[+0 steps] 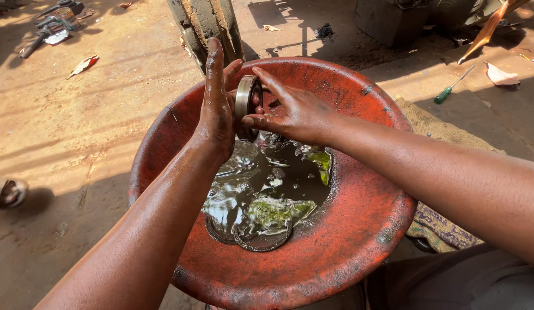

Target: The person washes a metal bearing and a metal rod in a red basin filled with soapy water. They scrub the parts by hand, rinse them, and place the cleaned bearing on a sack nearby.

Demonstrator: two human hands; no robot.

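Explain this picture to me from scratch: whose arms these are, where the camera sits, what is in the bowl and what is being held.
There is one picture, taken by a camera worn on a person's head, looking down at their own bare, wet arms. The left hand and the right hand hold a round metal ring between them, above a big red bowl. The bowl holds dark, shiny liquid, with other round metal parts lying partly under it. The bowl stands on sandy ground. Nearby lie a green-handled screwdriver, a sack cloth and some dry leaves.
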